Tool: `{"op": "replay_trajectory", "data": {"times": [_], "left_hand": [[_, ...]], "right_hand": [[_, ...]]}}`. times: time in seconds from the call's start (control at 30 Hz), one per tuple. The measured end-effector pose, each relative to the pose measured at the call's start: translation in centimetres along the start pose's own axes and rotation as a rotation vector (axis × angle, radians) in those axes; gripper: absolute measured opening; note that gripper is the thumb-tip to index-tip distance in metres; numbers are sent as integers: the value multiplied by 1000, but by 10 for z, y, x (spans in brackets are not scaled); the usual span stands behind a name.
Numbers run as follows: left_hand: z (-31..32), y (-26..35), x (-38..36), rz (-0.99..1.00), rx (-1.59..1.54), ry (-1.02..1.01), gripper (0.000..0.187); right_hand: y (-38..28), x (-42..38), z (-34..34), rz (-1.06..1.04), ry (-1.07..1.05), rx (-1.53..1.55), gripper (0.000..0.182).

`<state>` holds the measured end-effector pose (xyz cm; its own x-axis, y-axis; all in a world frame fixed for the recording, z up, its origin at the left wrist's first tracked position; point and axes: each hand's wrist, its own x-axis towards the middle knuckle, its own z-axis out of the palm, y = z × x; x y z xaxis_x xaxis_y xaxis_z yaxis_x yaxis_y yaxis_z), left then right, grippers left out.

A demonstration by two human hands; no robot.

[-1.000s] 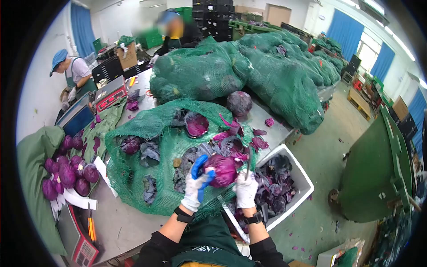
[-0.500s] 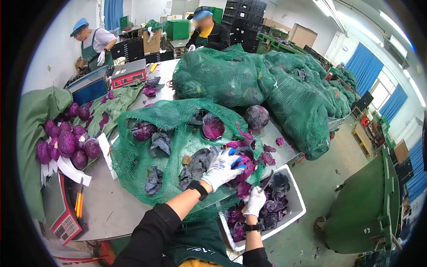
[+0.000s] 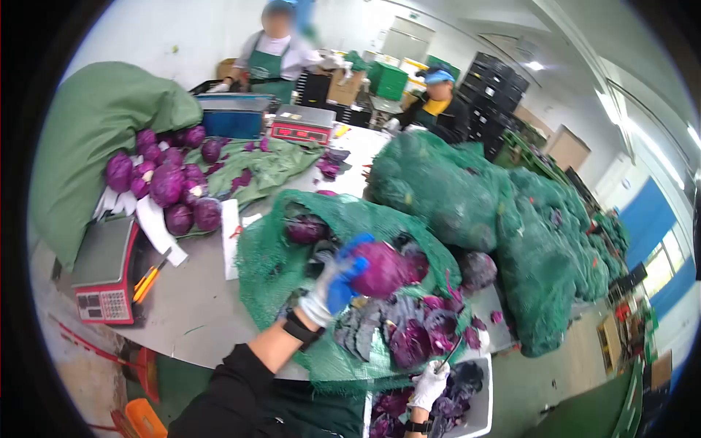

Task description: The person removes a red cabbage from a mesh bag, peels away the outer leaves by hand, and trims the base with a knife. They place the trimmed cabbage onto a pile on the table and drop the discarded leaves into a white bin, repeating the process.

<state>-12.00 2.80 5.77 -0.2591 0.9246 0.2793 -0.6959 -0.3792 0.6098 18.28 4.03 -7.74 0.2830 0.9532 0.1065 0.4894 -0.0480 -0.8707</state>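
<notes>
My left hand (image 3: 332,286), in a white and blue glove, grips a smooth red cabbage (image 3: 381,270) above the green mesh sack (image 3: 263,274). Loose outer leaves (image 3: 358,330) lie on the sack below it, and another cabbage (image 3: 307,229) sits partly under the mesh. My right hand (image 3: 429,385), gloved in white, is closed around a knife (image 3: 451,352), whose blade points up and to the right. Beneath this hand stands a white bin (image 3: 480,409) holding stripped leaves. Its near edge runs out of view.
Full mesh sacks (image 3: 438,190) crowd the right of the table, beside a dark cabbage (image 3: 478,271). At left are peeled cabbages (image 3: 166,184), a red scale (image 3: 102,263) and orange-handled knives (image 3: 147,283). Two people stand across the table, near another scale (image 3: 303,124).
My left hand has lifted the cabbage off the leaf pile and shifted left with it. My right hand still holds the knife over the bin. The view has swung left.
</notes>
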Motion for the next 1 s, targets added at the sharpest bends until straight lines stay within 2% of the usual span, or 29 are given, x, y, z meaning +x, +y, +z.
{"op": "replay_trajectory", "data": {"times": [0.03,0.07,0.1,0.17,0.2,0.23,0.27,0.3,0.33,0.37,0.43,0.47,0.5,0.57,0.63,0.7,0.77,0.8,0.83,0.9,0.97,1.0], "left_hand": [[-4,38,-2,47,-161,81,59],[-26,67,3,121,-179,123,53],[-42,100,6,188,-173,144,50],[-104,153,20,234,-135,299,47],[-147,175,30,204,-187,357,48],[-176,195,34,178,-102,471,50],[-211,208,43,212,-25,641,49],[-257,220,52,198,-55,662,49],[-273,232,52,196,-83,708,50],[-289,239,50,186,-114,754,51],[-391,227,64,482,233,780,59],[-302,234,57,465,86,900,68],[-270,229,55,517,265,857,58],[-217,202,52,565,653,497,39],[-144,173,33,135,1117,178,32],[-132,125,22,15,1669,-234,37],[-134,77,22,-27,2124,-248,37],[-137,65,36,-127,2345,-266,37],[-150,50,49,18,2583,-163,37],[-143,57,74,-74,2476,-95,44],[-144,53,104,-248,2543,56,53],[-149,53,116,-271,2488,171,59]], "right_hand": [[20,8,16,-80,15,-18,22],[29,12,30,-99,17,-4,24],[4,6,33,-41,-29,-27,26],[-11,-1,45,-76,-51,-161,27],[-6,0,50,-56,-125,-140,33],[-24,-8,50,-43,-157,-156,39],[22,4,68,-329,-12,-318,42],[71,17,85,-614,142,-476,45],[52,9,69,-418,-143,-554,31],[37,10,63,-183,-276,-622,37],[50,10,71,-124,-111,-357,35],[49,9,71,-121,-109,-371,35],[49,8,70,-128,-96,-374,36],[57,12,70,-136,-84,-383,37],[78,14,72,-193,-55,-328,44],[41,3,63,-173,-68,-335,45],[18,-3,61,-155,-71,-337,47],[13,-4,61,-141,-83,-350,46],[11,-5,58,-126,-93,-364,45],[17,-4,58,-154,-86,-341,44],[29,-1,60,-284,-52,-417,42],[30,0,57,-281,-46,-419,42]]}}
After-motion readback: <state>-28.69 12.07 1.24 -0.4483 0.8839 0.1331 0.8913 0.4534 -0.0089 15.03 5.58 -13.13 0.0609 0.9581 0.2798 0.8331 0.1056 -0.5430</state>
